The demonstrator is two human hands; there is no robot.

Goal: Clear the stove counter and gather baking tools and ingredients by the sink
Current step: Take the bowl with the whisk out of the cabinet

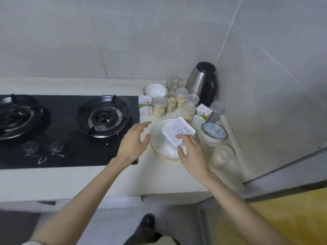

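A large glass bowl sits on the pale counter right of the stove. A white rectangular container lies tilted across the bowl's top. My right hand rests on the container's near corner and the bowl's right rim, fingers fairly straight. Just left of the bowl is my left hand, spread and holding nothing, thumb near the rim. Behind the bowl stand several clear jars of grain and two small cartons.
A black gas stove with two burners fills the left. In the corner stand a steel kettle, a white bowl, stacked patterned bowls and an empty glass jar. The wall closes the right side.
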